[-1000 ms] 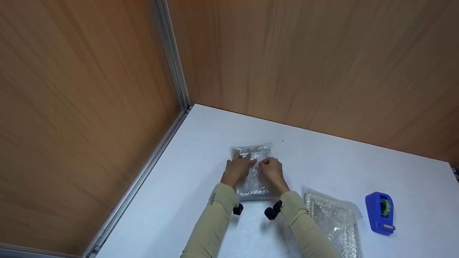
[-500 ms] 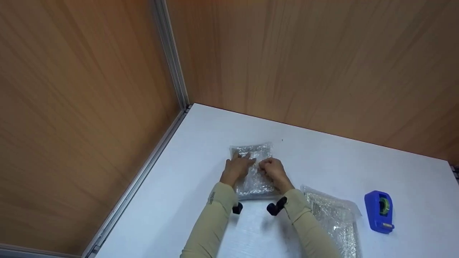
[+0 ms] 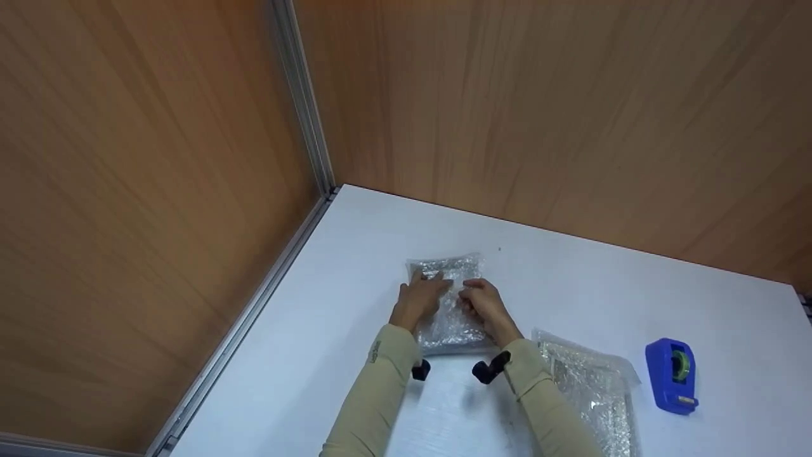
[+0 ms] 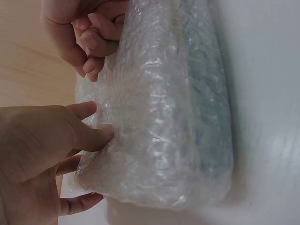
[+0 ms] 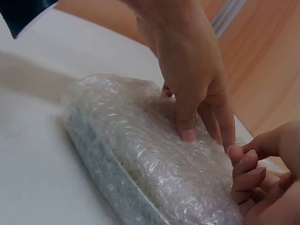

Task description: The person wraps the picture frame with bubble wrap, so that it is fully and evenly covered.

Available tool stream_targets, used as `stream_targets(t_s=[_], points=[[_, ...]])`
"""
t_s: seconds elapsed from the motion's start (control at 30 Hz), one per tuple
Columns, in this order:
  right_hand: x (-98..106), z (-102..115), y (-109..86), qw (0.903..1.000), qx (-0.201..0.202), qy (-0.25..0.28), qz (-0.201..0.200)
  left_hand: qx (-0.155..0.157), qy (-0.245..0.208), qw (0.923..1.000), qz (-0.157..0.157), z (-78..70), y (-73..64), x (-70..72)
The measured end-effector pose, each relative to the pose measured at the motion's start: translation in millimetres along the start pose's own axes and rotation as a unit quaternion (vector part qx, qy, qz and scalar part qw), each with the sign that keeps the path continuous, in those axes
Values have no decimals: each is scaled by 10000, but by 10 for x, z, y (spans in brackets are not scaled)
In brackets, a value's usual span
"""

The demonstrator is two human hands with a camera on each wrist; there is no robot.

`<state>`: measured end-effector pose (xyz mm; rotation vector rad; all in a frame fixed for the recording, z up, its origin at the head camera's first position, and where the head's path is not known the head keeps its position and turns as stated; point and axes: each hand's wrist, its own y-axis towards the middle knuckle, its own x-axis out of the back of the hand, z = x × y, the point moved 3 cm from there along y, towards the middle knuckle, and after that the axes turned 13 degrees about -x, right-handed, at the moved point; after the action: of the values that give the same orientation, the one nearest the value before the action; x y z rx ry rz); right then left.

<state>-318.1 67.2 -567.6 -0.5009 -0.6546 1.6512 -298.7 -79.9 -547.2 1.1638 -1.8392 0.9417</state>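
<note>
A bubble-wrapped flat package [image 3: 451, 327] lies on the white table, its clear wrap glinting. Across its upper left part my left hand [image 3: 419, 299] rests with fingers spread, thumb and fingertips touching the wrap. My right hand [image 3: 487, 308] is over the package's right side, close to the left fingertips. In the right wrist view the right fingers [image 5: 258, 178] are bent, their tips close together at the wrap. Whether they pinch a thin piece of film or tape cannot be made out. The wrap [image 4: 154, 93] looks folded over a greenish-edged item inside.
A second bubble-wrapped package [image 3: 587, 387] lies to the right, partly behind the right sleeve. Farther right stands a blue tape dispenser [image 3: 671, 376] with a green roll. Wooden panels [image 3: 539, 114] rise behind and left of the table [image 3: 380, 216].
The right wrist has shifted slightly right and down. In the head view the right index finger looks straighter and more raised than before. The left hand and both packages stay put.
</note>
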Motion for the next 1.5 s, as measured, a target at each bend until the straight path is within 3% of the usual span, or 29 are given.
stream_targets(t_s=[0.43, 0.6, 0.93, 1.23, 1.4, 1.5], points=[[0, 12, 37, 9970, -7, 769, 121, -111, 424, 9990, -1, -11, 53, -5], [21, 8, 37, 9944, -162, 1022, 215, -45, 359, 9993, 27, -32, 50, -14], [60, 8, 27, 9773, -371, 1864, 942, -184, 797, 9965, 169, -81, 40, -12], [28, 15, 27, 9771, -410, 1784, 1085, -21, 106, 9999, -8, -31, 37, -28], [14, 23, -3, 9805, -335, 1654, 1011, 28, -51, 9999, -160, -42, 12, -13], [-9, 44, -28, 9763, -378, 1809, 1122, 5, -129, 9997, -204, -40, 0, 3]])
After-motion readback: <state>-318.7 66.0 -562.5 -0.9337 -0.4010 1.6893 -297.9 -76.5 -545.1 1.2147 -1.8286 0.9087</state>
